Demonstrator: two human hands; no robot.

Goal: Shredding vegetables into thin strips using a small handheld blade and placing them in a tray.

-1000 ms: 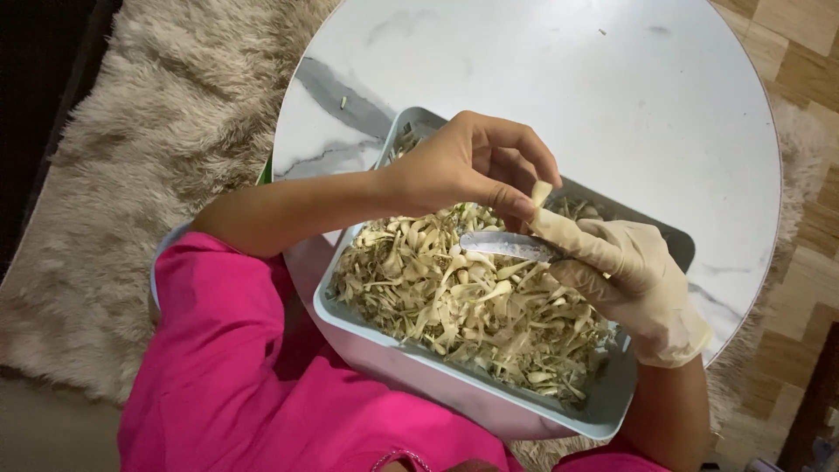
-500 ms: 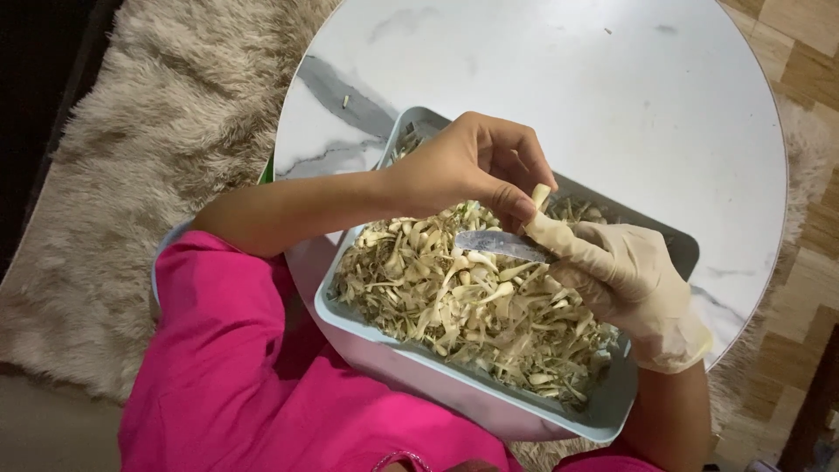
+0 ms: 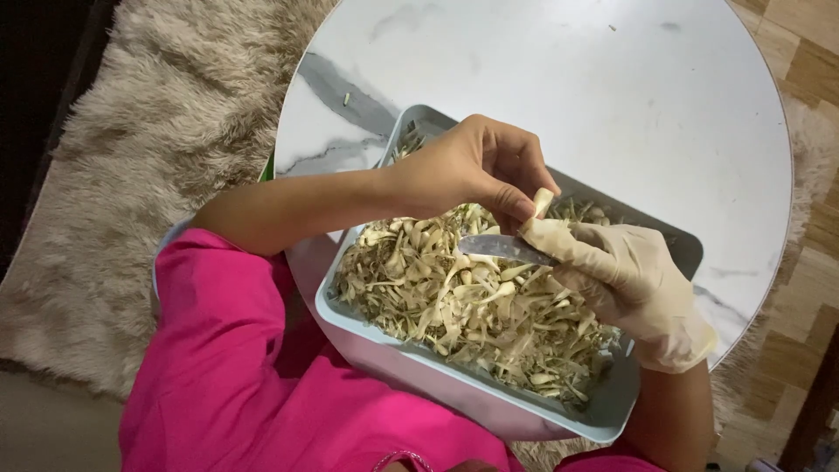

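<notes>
both hands barely shifted, left hand (image 3: 472, 170) pinching pale stalk (image 3: 543, 202), gloved right hand (image 3: 629, 275) gripping knife (image 3: 505, 249) below it

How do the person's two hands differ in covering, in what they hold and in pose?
The left hand is bare; the right hand wears a pale glove. The left pinches a small pale piece in its fingers; the right grips a knife. The left arches palm down from above; the right comes from below. Both hover over the tray.
</notes>
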